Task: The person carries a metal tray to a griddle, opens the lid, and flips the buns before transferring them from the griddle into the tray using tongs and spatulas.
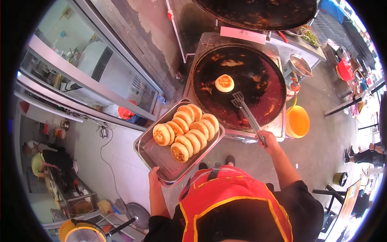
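Observation:
My left hand (154, 174) is closed on the near edge of a metal tray (155, 155), which tilts over the floor beside the griddle. Rows of round browned flatbreads (186, 130) lean together in its far half, on a mesh or perforated bottom. My right hand (267, 142) grips the handle end of metal tongs (249, 115) with a slotted head. That head hovers over or rests on the large round black griddle (262, 97); I cannot tell which. Just beyond the head, apart from it, a single flatbread (224, 83) lies on the oily surface.
The raised griddle lid (258, 14) hangs at the back. To the right are a metal pot (299, 64) and a yellow bucket (298, 122). A sliding glass door (100, 60) borders the left. Another person (40, 159) bends at the far left; a cable (107, 161) crosses the floor.

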### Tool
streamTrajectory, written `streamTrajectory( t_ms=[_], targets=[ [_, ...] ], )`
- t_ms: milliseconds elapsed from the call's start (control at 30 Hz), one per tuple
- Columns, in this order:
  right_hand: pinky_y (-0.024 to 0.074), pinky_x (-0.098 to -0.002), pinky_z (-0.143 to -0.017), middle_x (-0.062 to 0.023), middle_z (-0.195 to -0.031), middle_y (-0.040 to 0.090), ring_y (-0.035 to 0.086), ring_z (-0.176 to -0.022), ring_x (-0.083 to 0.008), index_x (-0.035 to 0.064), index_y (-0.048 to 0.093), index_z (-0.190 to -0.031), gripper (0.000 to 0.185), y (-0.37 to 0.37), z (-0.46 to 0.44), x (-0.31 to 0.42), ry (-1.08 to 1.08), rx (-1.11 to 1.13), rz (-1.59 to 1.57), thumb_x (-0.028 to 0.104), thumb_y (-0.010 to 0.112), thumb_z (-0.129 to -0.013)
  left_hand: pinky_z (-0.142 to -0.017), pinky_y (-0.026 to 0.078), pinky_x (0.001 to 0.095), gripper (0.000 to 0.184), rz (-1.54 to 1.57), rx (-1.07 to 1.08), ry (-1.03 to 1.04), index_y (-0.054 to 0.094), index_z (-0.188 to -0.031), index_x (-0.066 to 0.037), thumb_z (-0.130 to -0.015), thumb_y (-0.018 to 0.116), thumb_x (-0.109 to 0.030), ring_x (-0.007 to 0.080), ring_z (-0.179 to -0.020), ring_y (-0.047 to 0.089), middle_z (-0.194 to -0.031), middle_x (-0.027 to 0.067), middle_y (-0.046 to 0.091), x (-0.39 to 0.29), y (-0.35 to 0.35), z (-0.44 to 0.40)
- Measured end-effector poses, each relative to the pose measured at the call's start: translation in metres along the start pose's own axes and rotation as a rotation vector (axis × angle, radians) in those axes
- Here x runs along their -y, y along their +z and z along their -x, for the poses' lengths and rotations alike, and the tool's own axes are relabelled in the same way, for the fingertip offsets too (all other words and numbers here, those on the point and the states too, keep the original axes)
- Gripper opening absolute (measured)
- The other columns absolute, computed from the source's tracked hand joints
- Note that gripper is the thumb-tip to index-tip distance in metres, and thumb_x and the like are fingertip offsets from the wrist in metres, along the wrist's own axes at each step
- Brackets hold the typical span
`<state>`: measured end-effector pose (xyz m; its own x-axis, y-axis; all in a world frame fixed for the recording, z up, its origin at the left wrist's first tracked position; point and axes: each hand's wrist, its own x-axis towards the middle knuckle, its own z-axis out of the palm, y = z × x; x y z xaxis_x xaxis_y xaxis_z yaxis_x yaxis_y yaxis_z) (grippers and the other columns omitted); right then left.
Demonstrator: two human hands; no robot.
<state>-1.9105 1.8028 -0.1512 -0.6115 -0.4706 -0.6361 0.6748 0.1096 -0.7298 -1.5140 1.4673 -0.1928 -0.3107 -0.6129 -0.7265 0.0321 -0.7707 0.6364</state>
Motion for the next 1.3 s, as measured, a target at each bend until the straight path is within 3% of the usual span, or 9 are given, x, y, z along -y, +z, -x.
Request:
streamTrajectory(
  t_ms=[233,600,800,900,933,967,1033,1133,1300],
  targets=[
    [0.0302,-0.0235,-0.038,-0.0062,-0.066,0.054,0.044,-0.048,-0.0098,0.003,0.054,-0.081,0.019,0.023,-0.005,-0.003,0.006,-0.013,-0.068,0.021,0.059,-0.08,-0.087,0.044,0.042,0.045,-0.018,-0.019,0.017,0.042,-0.114,0.008,-0.076,0.05,-0.013,0.0316,-0.1,0.054,-0.111,0.0189,0.052,0.0,0.006,0.004],
    [0.0299,-0.023,-0.039,-0.008,-0.07,0.056,0.042,-0.048,-0.0105,0.004,0.055,-0.081,0.018,0.047,-0.053,-0.001,0.03,0.015,-0.201,0.021,0.06,-0.079,-0.088,0.043,0.0431,0.039,-0.022,-0.032,0.025,0.048,-0.11,0.002,-0.074,0.054,-0.013,0.0303,-0.102,0.053,-0.11,0.016,0.053,0.008,-0.013,-0.013],
    [0.0292,-0.0228,-0.04,-0.0037,-0.066,0.054,0.043,-0.049,-0.0098,0.004,0.059,-0.084,0.014,0.069,-0.089,0.008,-0.032,-0.057,-0.208,0.014,0.063,-0.076,-0.089,0.043,0.0427,0.042,-0.032,-0.043,0.005,0.046,-0.113,0.003,-0.075,0.053,-0.013,0.0308,-0.102,0.052,-0.111,0.0166,0.053,0.007,-0.01,-0.012],
    [0.033,-0.0225,-0.043,-0.0009,-0.063,0.054,0.047,-0.052,-0.011,0.0021,0.06,-0.086,0.015,0.058,-0.069,0.022,-0.166,-0.114,-0.019,0.014,0.061,-0.076,-0.09,0.042,0.0433,0.045,-0.03,-0.034,0.002,0.044,-0.116,0.004,-0.075,0.052,-0.013,0.0311,-0.103,0.052,-0.112,0.0168,0.052,0.006,-0.011,-0.012],
    [0.0402,-0.0263,-0.049,-0.0038,-0.06,0.053,0.051,-0.056,-0.0151,0.0008,0.06,-0.084,0.017,0.045,-0.068,0.021,-0.459,-0.178,0.291,0.014,0.062,-0.074,-0.09,0.042,0.0436,0.046,-0.026,-0.026,-0.003,0.043,-0.117,0.004,-0.075,0.052,-0.013,0.0312,-0.103,0.051,-0.113,0.0169,0.051,0.007,-0.011,-0.012],
    [0.0464,-0.034,-0.058,-0.0105,-0.067,0.058,0.057,-0.059,-0.0235,0.0008,0.058,-0.094,0.027,0.037,-0.054,0.032,-0.633,-0.373,0.778,0.015,0.063,-0.072,-0.09,0.042,0.0437,0.047,-0.02,-0.016,-0.008,0.042,-0.117,0.004,-0.075,0.052,-0.013,0.0313,-0.104,0.051,-0.114,0.0169,0.051,0.008,-0.013,-0.014],
    [0.0478,-0.0418,-0.062,-0.015,-0.079,0.058,0.059,-0.066,-0.0307,0.0031,0.052,-0.106,0.037,0.021,-0.048,0.034,-0.794,-0.616,1.265,0.016,0.061,-0.073,-0.091,0.041,0.0439,0.048,-0.016,0.004,-0.021,0.041,-0.118,0.004,-0.075,0.052,-0.013,0.0316,-0.105,0.051,-0.115,0.017,0.05,0.009,-0.017,-0.017],
    [0.0481,-0.0436,-0.064,-0.0147,-0.087,0.057,0.058,-0.077,-0.0334,0.0041,0.044,-0.116,0.046,0.0,-0.043,0.034,-0.937,-0.626,1.585,0.016,0.059,-0.074,-0.091,0.041,0.044,0.049,-0.034,-0.015,-0.002,0.04,-0.12,0.004,-0.075,0.051,-0.013,0.0321,-0.105,0.05,-0.116,0.0171,0.05,0.007,-0.011,-0.012],
    [0.0476,-0.0425,-0.067,-0.0148,-0.091,0.055,0.058,-0.082,-0.0324,0.0061,0.042,-0.119,0.049,-0.008,-0.008,0.023,-0.787,-0.559,1.66,0.016,0.06,-0.075,-0.091,0.041,0.0436,0.049,-0.001,0.021,-0.007,0.04,-0.12,0.003,-0.075,0.051,-0.012,0.0323,-0.106,0.05,-0.116,0.0172,0.049,0.004,-0.003,-0.004]
  ],
)
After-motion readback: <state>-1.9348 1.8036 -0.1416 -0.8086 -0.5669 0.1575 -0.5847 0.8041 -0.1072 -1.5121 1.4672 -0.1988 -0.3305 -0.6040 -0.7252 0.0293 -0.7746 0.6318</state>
